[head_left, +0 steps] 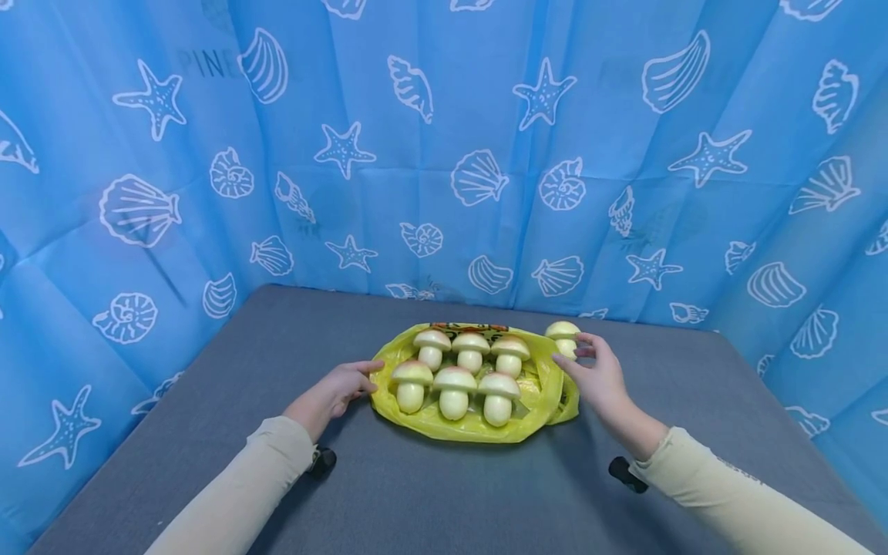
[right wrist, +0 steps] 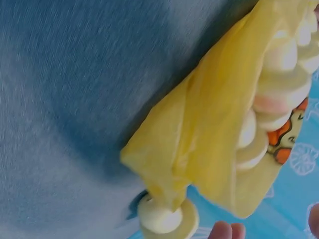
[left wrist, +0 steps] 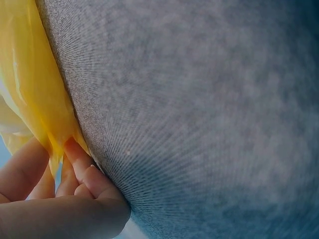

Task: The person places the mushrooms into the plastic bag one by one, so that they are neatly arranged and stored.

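Observation:
A yellow plastic bag (head_left: pixel 458 433) lies open on the table, holding several toy mushrooms (head_left: pixel 454 393) in two rows of 3, pale-stemmed with rounded caps. At the bag's left end, my left hand (head_left: pixel 343 388) pinches the edge between thumb and fingers; the plastic (left wrist: pixel 37 74) bunches at the fingertips in the left wrist view. One more mushroom (head_left: pixel 560 331) stands outside the bag, behind its right end. My right hand (head_left: pixel 598 375) is beside it, fingers spread and partly covering it in the head view. The right wrist view has this mushroom (right wrist: pixel 159 219) apart from the fingertips (right wrist: pixel 222 231).
A grey cloth-covered table (head_left: pixel 451 501) spreads beneath everything. Blue curtains (head_left: pixel 444 208) with white shells and starfish hang behind it and along both sides. Red and black print (head_left: pixel 479 327) shows at the bag's far rim.

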A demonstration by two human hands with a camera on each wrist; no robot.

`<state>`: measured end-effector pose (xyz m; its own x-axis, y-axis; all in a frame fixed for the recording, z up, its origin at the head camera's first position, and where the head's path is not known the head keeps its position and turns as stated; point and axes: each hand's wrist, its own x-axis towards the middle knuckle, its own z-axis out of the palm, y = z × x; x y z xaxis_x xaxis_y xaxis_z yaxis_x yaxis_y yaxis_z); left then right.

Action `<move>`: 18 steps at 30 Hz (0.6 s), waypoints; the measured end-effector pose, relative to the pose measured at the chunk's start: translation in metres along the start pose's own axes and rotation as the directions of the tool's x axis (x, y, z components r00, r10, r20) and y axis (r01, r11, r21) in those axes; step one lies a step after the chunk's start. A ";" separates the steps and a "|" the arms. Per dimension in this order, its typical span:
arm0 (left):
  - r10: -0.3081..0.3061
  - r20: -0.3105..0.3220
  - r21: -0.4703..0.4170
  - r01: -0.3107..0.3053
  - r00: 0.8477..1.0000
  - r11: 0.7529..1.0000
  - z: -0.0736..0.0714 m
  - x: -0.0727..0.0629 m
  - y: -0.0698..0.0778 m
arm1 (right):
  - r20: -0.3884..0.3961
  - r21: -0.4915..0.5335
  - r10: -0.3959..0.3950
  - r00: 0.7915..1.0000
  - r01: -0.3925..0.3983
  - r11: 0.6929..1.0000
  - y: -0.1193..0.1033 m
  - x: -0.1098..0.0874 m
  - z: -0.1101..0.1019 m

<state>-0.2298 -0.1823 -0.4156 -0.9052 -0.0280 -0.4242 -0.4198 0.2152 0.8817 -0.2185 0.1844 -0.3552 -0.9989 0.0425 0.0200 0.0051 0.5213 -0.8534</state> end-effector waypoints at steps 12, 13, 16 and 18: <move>-0.013 -0.014 -0.008 0.013 1.000 1.000 0.000 -0.002 0.000 | -0.122 -0.041 -0.059 0.991 0.054 0.998 0.028 0.038 -0.010; -0.012 -0.013 -0.008 0.012 1.000 1.000 0.000 -0.002 0.000 | -0.115 -0.047 -0.062 0.991 0.057 0.997 0.030 0.041 -0.010; -0.011 -0.013 -0.009 0.011 1.000 1.000 0.000 -0.002 0.000 | -0.089 -0.070 -0.070 0.994 0.064 0.995 0.037 0.049 -0.011; -0.012 -0.012 -0.012 0.012 1.000 1.000 0.000 -0.002 0.000 | -0.071 -0.091 -0.070 0.995 0.063 0.994 0.040 0.055 -0.010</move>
<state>-0.2281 -0.1819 -0.4144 -0.9009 -0.0425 -0.4320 -0.4311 0.2031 0.8791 -0.2725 0.2165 -0.3832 -0.9910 0.0662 0.1164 -0.0539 0.5986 -0.7992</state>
